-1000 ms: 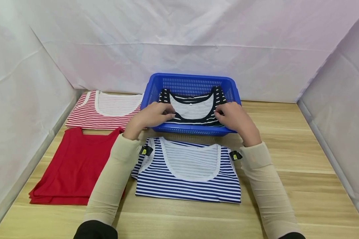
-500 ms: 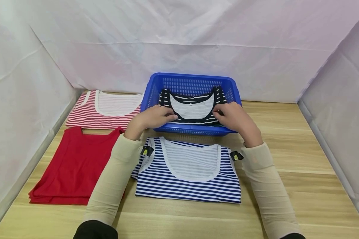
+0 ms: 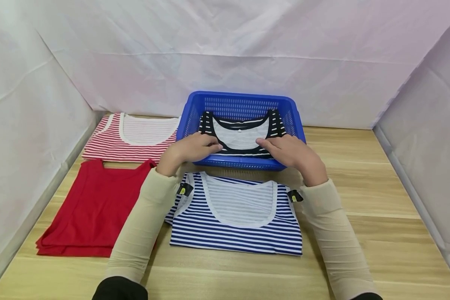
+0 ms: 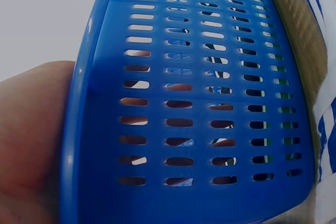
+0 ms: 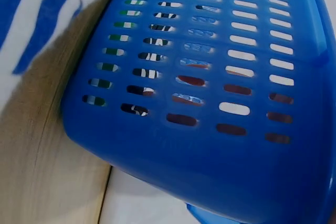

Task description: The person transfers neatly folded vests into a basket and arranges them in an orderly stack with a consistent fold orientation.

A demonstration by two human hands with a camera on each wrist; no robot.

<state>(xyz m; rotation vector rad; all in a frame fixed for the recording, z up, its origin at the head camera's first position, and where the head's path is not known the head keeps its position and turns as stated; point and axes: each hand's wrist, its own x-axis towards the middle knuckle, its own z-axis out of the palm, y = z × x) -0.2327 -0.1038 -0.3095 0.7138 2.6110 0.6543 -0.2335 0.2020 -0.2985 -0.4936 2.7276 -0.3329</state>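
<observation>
Head view puts one folded black-and-white striped tank top (image 3: 241,141) inside the blue slotted plastic basket (image 3: 243,161), seemingly almost settled; folded red (image 3: 93,208), red-and-white striped (image 3: 135,152) and navy-and-white striped tank tops (image 3: 236,235) lie outside. Left hand (image 3: 193,148) and right hand (image 3: 293,151) reach over the rim, thumbs extended; whether their mostly hidden fingers pinch cloth, I cannot tell.

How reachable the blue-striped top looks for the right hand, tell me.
Probably yes: the right hand need only clear the front rim of the basket; the blue-striped top lies uncovered in front.
</observation>
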